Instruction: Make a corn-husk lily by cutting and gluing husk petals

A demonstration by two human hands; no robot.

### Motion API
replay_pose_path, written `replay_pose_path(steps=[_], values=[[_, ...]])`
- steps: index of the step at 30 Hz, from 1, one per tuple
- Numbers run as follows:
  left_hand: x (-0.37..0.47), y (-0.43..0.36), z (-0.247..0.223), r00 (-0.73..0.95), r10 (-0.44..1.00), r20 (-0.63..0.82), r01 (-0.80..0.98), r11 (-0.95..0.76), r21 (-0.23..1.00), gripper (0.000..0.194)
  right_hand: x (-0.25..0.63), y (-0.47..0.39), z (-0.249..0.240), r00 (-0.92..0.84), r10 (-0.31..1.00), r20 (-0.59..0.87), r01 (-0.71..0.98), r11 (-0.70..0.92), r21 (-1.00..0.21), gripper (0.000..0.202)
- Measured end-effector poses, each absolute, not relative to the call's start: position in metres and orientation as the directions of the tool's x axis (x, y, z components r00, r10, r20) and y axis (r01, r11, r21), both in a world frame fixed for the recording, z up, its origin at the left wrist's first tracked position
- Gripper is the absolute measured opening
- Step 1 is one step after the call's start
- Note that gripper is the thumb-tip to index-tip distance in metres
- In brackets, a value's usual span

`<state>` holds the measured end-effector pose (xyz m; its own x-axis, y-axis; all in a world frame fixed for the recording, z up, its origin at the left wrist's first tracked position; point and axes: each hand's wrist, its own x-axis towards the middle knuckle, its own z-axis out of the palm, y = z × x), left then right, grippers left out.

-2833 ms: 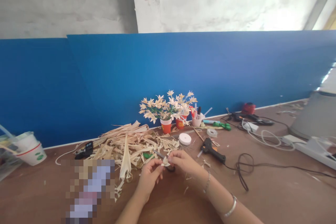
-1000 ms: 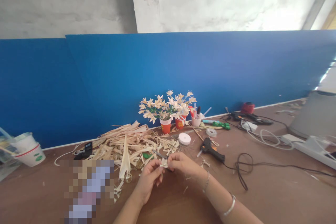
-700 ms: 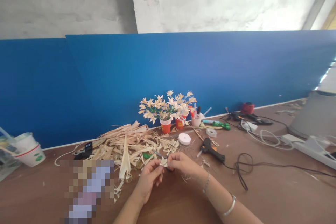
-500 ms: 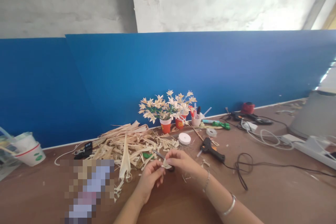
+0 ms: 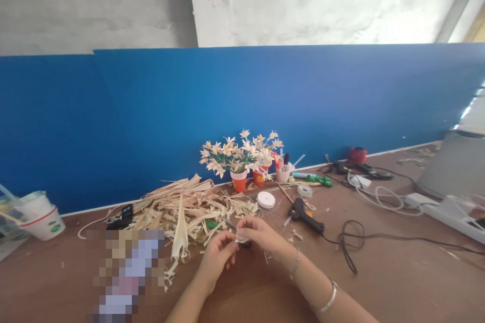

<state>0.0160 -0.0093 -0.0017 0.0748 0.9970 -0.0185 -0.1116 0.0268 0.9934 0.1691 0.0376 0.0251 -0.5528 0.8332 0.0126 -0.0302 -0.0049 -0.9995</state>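
Left hand (image 5: 216, 258): fingertips pinching a small pale piece (image 5: 241, 239)
Right hand (image 5: 262, 235): gripping that piece too, close by the left
Pale piece: between both hands, over the brown table (image 5: 261, 300)
Scissors (image 5: 228, 221): just beyond, partly hidden
Dried strips (image 5: 189, 202): heaped farther left
Glue gun (image 5: 308, 218): lying right

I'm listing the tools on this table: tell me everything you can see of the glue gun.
The glue gun is black, plastic by its look, lying on the brown table to the right of the right hand. Its handle slants toward the near right, where a black cord leaves it and loops on the table. A whitish stick seems to jut from its left side. No hand touches it.
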Motion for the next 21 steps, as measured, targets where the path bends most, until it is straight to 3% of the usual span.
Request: replay_pose_path(steps=[7,11,13,16,21], values=[[0.013,-0.004,-0.004,-0.052,0.998,0.037,-0.053,-0.04,0.998,0.028,0.164,0.037,0.019,-0.526,0.851,0.019,-0.054,-0.011,-0.998,0.037],[0.012,-0.002,-0.007,-0.1,0.994,0.034,-0.02,-0.036,0.999,0.028,0.164,0.03,0.025,-0.386,0.907,0.168,0.091,0.218,-0.972,0.036],[0.012,-0.002,-0.007,-0.14,0.989,0.048,-0.002,-0.049,0.999,0.026,0.165,0.025,0.032,-0.321,0.879,0.353,0.222,0.432,-0.874,0.031],[0.011,-0.003,-0.006,-0.185,0.976,0.112,0.04,-0.107,0.993,0.022,0.164,0.018,0.038,-0.348,0.73,0.588,0.354,0.683,-0.639,0.025],[0.01,-0.005,-0.005,-0.204,0.96,0.193,0.097,-0.176,0.98,0.021,0.157,0.012,0.036,-0.362,0.637,0.68,0.53,0.741,-0.412,0.014]])
